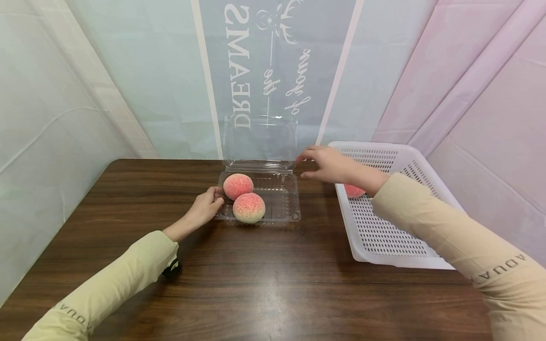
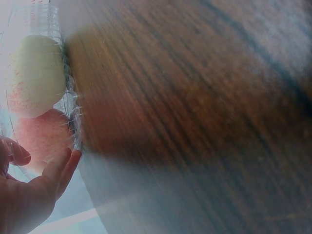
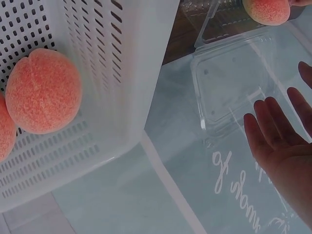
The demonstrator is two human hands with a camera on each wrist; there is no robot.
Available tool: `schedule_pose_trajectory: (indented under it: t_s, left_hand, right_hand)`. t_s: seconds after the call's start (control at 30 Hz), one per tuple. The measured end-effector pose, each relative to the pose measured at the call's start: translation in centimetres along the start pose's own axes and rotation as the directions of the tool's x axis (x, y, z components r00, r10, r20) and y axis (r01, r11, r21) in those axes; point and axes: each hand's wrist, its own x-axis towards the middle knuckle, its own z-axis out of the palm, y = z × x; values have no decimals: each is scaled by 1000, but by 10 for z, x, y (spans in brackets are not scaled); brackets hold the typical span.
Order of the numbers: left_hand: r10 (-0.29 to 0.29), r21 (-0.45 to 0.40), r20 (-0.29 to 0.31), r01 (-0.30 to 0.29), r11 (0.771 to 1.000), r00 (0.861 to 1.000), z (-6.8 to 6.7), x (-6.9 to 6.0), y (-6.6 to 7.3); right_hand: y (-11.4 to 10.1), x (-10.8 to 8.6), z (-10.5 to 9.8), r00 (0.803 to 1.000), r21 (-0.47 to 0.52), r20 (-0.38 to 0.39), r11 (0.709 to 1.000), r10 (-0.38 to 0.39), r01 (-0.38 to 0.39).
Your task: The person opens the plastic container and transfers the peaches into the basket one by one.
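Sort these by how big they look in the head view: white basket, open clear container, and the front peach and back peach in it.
1. White basket
2. Clear container, lid included
3. Front peach and back peach, unranked: they look nearly alike, and the front one sits nearer the camera.

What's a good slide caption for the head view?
Two peaches sit in an open clear container between two hands, a white basket at right.

- Four visible round, fuzzy pink peaches [image 1: 249, 208]
- One clear hinged plastic box [image 1: 279, 196]
- One white perforated plastic basket [image 1: 384, 234]
- One dark-brown wooden surface [image 1: 256, 274], lower frame
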Motion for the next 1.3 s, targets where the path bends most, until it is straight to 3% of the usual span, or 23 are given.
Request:
schedule_pose_trajectory:
  t_s: [0.87, 1.3]
  left_hand:
    - [-2, 2, 6, 2, 1000, 1000, 0, 0, 0]
    - [-1, 6, 1, 1, 1000, 1000, 0, 1, -1]
  right_hand:
    - [-13, 10, 13, 999, 54, -11, 997, -46, 47]
    - [-23, 17, 15, 999, 136, 35, 990, 20, -24]
